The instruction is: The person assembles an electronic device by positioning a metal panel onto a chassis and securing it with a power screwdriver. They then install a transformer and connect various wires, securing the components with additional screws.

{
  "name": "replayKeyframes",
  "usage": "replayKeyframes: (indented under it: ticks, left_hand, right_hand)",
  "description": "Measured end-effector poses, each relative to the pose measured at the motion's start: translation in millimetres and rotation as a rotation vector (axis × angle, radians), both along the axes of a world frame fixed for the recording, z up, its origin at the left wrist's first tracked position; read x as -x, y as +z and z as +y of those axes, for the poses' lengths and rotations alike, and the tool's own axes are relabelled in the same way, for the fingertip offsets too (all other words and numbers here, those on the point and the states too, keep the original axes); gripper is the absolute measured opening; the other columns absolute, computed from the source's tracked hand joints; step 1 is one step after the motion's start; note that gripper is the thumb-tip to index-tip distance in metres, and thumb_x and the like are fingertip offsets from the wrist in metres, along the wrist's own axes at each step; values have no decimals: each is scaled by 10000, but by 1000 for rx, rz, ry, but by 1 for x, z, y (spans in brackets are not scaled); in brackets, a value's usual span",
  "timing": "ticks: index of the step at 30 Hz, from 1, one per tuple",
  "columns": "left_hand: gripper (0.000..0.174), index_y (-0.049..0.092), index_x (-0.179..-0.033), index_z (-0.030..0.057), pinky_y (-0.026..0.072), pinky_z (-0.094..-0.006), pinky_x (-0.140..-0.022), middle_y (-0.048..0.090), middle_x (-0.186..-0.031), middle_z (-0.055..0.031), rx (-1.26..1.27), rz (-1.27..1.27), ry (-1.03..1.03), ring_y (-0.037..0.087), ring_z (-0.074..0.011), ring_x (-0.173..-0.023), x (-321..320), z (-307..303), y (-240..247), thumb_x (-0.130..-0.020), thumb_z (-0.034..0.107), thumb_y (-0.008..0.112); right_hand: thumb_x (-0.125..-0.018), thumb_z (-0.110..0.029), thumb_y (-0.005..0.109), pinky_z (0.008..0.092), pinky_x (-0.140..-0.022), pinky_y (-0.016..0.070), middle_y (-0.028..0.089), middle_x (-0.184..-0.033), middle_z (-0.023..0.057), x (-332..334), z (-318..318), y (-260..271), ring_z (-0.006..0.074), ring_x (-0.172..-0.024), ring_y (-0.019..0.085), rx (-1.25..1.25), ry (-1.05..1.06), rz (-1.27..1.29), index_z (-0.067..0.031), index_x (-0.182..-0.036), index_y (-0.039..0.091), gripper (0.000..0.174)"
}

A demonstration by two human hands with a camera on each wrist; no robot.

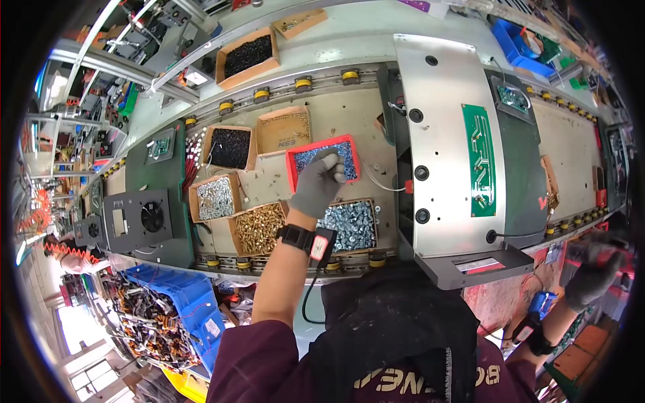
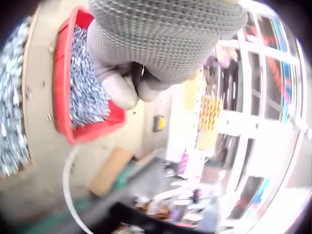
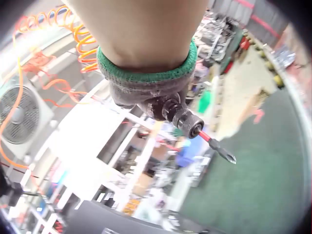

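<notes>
My left hand (image 1: 317, 185), in a grey glove, is over a red bin (image 1: 291, 171) of small bluish screws (image 1: 346, 151). Its fingers are bent, with thumb and fingertips close together in the left wrist view; I cannot tell whether screws are between them. Out to the far right, my gloved right hand (image 1: 594, 279) grips a power screwdriver (image 3: 187, 122), mostly hidden by the glove. From its knurled chuck sticks a red and grey bit (image 3: 219, 148) with a cross-shaped tip.
Cardboard boxes hold black screws (image 1: 230, 148), brass-coloured parts (image 1: 259, 228) and silver hardware (image 1: 349, 225). Right of the red bin stands a metal panel (image 1: 437, 134) with a green circuit board (image 1: 478, 161). A white cable (image 1: 376, 180) runs between them. A blue crate (image 1: 205, 322) sits below the line's edge.
</notes>
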State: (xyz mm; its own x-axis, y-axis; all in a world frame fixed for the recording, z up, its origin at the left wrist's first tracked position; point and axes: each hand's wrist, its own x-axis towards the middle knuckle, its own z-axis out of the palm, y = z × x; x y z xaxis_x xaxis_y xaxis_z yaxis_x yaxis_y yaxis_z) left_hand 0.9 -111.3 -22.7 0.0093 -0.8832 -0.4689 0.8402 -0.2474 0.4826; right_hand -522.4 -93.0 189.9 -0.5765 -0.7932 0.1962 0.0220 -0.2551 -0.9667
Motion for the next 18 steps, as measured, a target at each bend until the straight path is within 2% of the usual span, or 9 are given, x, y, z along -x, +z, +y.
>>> replayKeyframes:
  ticks: [2, 4, 5, 7, 8, 9, 10, 13, 18]
  left_hand:
    - [162, 559, -1045, 9, 438, -231, -585, 546, -857, -50, 21, 111, -24, 509, -128, -694, 24, -1, 37, -908, 88, 525]
    - [137, 559, -1028, 17, 433, -228, -604, 539, -864, -45, 47, 224, -53, 494, -122, -696, 47, -5, 62, -925, 94, 512]
    - [156, 550, -1037, 16, 420, -221, -585, 531, -871, -48, 89, 294, -136, 479, -117, -684, 58, -9, 71, -939, 131, 510]
    - [217, 538, -1053, 13, 394, -210, -546, 516, -863, -48, 84, 332, -240, 458, -104, -665, 78, -14, 93, -964, 206, 495]
    - [254, 535, -1059, 11, 379, -205, -527, 509, -847, -46, 37, 299, -262, 453, -96, -658, 88, -15, 104, -975, 244, 481]
    - [337, 537, -987, 9, 351, -195, -488, 486, -787, -34, 70, 198, -298, 434, -82, -623, 97, -17, 110, -968, 342, 487]
    - [337, 537, -987, 9, 351, -195, -488, 486, -787, -34, 78, 205, -299, 434, -82, -623, 101, -18, 118, -968, 342, 487]
    - [416, 501, -853, 51, 325, -183, -449, 460, -743, -16, 86, 41, -423, 402, -67, -561, 112, -22, 140, -921, 460, 542]
    - [395, 510, -824, 58, 314, -183, -434, 458, -676, -7, 36, 18, -409, 386, -66, -518, 126, -26, 160, -931, 437, 537]
  right_hand:
    - [-904, -406, 512, 448, -972, 409, 534, -1196, 179, -40, -27, 31, 302, -1087, 526, 160, 232, -53, 13, -1304, 426, 585]
    - [-897, -375, 516, 492, -1056, 352, 479, -1303, 203, -83, -55, 51, 328, -1170, 490, 312, 556, -116, 8, -1385, 330, 647]
    - [-870, -311, 576, 454, -942, 448, 571, -1104, 159, -141, -71, 68, 305, -986, 565, 363, 809, -234, -23, -1183, 483, 435]
    - [-857, -295, 593, 434, -948, 445, 527, -1148, 157, -176, -87, 73, 296, -989, 559, 406, 1162, -243, -22, -1194, 459, 454]
    - [-851, -318, 588, 424, -960, 422, 467, -1216, 159, -178, -89, 71, 291, -1048, 514, 337, 1186, -176, -14, -1263, 399, 546]
    - [-845, -341, 582, 414, -972, 398, 406, -1284, 160, -179, -91, 69, 285, -1107, 468, 270, 1210, -107, -5, -1331, 340, 639]
    - [-825, -320, 603, 387, -894, 394, 396, -1200, 132, -188, -95, 66, 257, -1034, 450, 274, 1242, -62, -30, -1279, 364, 589]
    - [-765, -256, 666, 305, -663, 384, 367, -948, 46, -229, -104, 59, 170, -813, 396, 425, 1291, 20, -103, -1120, 436, 450]
    - [-759, -247, 677, 301, -634, 374, 367, -885, 22, -250, -92, 59, 149, -739, 412, 446, 1231, 97, -129, -1045, 447, 385]
